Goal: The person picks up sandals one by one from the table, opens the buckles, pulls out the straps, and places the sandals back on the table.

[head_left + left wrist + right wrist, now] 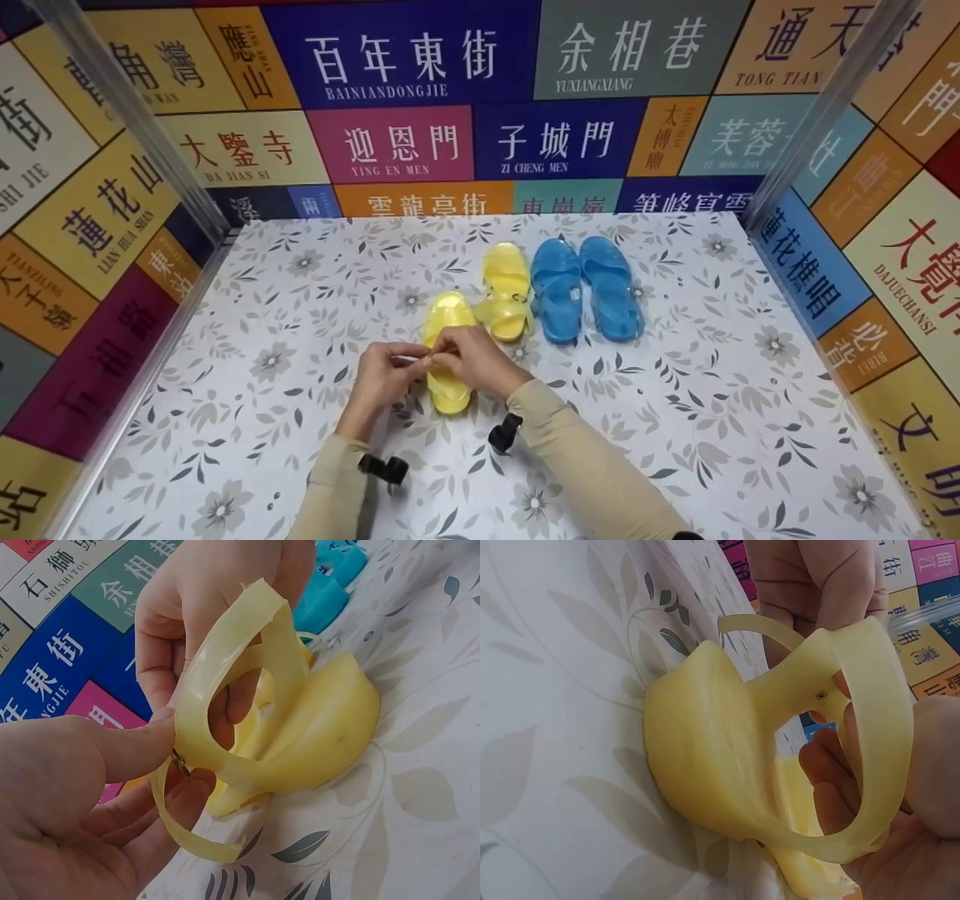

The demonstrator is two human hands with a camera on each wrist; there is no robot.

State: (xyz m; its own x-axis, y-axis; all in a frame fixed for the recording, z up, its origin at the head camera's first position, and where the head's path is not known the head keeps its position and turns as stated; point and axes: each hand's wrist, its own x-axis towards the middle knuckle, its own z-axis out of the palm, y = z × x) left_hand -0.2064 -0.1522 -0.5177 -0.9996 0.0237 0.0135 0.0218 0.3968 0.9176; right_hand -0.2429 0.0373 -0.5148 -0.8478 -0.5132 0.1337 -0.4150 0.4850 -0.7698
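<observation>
A plastic yellow sandal [450, 394] sits on a bench [270, 450] with both of a person's hands around its ankle strap [196, 709]; every other place here is given from this sandal. Its toe points away from the person and its heel towards them.

The left hand [381, 381] comes in on the sandal's left side. Its thumb and fingers pinch the strap at a small metal buckle [181, 762], and a loose strap end [201, 844] curves out beyond that grip. The right hand [480, 360] reaches over from the sandal's right side, its fingers curled and holding the strap close to the left fingertips. The strap stands up in a loop above the sandal's heel. A small metal-rimmed hole [822, 696] shows in the yellow plastic.

Just beyond the sandal and to its right is a second yellow sandal [507, 262]. Farther right stand two blue sandals [556, 300], side by side, toes also pointing away. The bench under the sandal has a white covering printed with grey flowers and leaves.

Nearer the person than the sandal are beige sleeves [600, 465] and black wrist straps [384, 469]. Well behind it rises a wall [405, 60] of coloured panels bearing Chinese characters.
</observation>
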